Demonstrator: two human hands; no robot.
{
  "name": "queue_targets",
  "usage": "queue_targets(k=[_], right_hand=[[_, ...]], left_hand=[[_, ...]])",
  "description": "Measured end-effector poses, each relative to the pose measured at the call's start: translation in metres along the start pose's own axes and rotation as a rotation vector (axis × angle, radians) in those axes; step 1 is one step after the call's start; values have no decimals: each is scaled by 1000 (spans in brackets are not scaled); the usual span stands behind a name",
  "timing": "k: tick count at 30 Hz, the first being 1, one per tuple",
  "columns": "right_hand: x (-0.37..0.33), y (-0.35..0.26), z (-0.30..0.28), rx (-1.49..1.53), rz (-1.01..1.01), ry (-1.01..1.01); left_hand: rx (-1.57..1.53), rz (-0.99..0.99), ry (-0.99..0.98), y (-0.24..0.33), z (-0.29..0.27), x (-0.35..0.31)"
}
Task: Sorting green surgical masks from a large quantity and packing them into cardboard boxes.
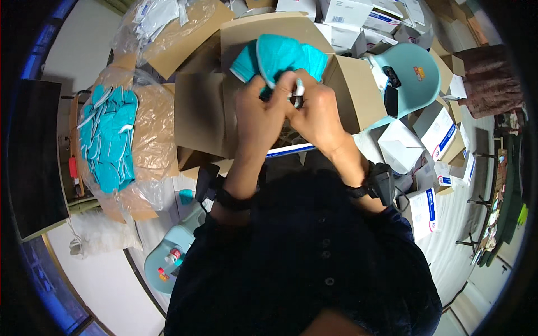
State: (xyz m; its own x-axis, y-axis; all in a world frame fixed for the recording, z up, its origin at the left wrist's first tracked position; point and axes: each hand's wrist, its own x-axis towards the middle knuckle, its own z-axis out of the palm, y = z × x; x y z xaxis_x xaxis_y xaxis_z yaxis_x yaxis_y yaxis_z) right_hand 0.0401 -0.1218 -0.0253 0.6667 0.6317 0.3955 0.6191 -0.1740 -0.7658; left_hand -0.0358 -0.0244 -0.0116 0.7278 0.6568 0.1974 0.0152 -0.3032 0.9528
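A small bundle of teal face masks [280, 56] with white edging is in front of me, above an open cardboard box [202, 115]. My left hand [260, 109] is closed at the bundle's near edge, its fingers pinched together. Beside it, my right hand [316, 112] is closed too, its fingers bent around a white strap [300, 87] at the masks' lower end. The two hands meet at the fingertips. They hide the lower part of the masks, and exactly how the strap is gripped cannot be made out.
On the left, a clear plastic bag [154, 134] in a carton holds a heap of teal masks [109, 137]. White boxes [400, 145] are piled at right. A pale blue chair [420, 73] bears dark items; another chair [157, 266] at lower left holds a bottle [174, 256].
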Motion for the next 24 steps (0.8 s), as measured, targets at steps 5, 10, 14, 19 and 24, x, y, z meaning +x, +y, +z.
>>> queue_targets(k=[5, 10, 14, 19, 24], right_hand=[[2, -12, -7, 130, -26, -132], [-3, -13, -15, 154, -36, -115], [-13, -20, -22, 206, -61, 30], [-26, -19, -43, 210, -50, 63], [-10, -3, -46, 216, 270, -388]], left_hand=[[-40, -133, 19, -22, -21, 1], [-302, -132, 142, -29, -16, 7], [300, 145, 291, -40, -21, 19], [-403, 9, 471, -32, -62, 46], [-456, -97, 364, -10, -55, 46]])
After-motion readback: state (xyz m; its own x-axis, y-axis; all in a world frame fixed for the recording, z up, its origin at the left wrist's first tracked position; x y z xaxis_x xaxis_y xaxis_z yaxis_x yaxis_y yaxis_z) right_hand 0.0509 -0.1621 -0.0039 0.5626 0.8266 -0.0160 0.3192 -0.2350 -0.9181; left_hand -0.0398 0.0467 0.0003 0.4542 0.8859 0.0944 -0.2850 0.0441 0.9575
